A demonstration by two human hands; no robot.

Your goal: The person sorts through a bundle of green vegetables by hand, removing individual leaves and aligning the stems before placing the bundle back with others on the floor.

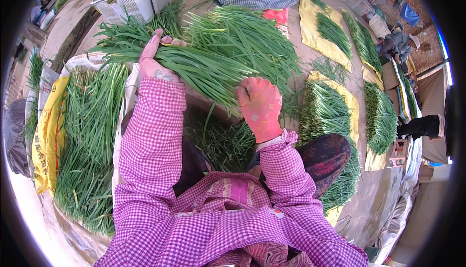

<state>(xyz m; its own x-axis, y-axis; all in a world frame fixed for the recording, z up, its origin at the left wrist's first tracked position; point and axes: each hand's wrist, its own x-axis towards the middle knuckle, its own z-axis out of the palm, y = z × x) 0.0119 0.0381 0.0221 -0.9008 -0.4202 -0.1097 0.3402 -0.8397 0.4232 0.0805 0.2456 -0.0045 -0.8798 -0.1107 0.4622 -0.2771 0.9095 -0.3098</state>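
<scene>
1 bunch of long green stalks: grasped in my left hand, before me. 1 right hand, mine, in a dotted orange glove: clenched at the bunch's right end; whether on leaves, I cannot tell. 1 green pile: just beyond.

Leaf bunch in left hand, right hand at bunch's end; heap beyond. Left: container, crate ahead. Right: stacks on sheets.
</scene>
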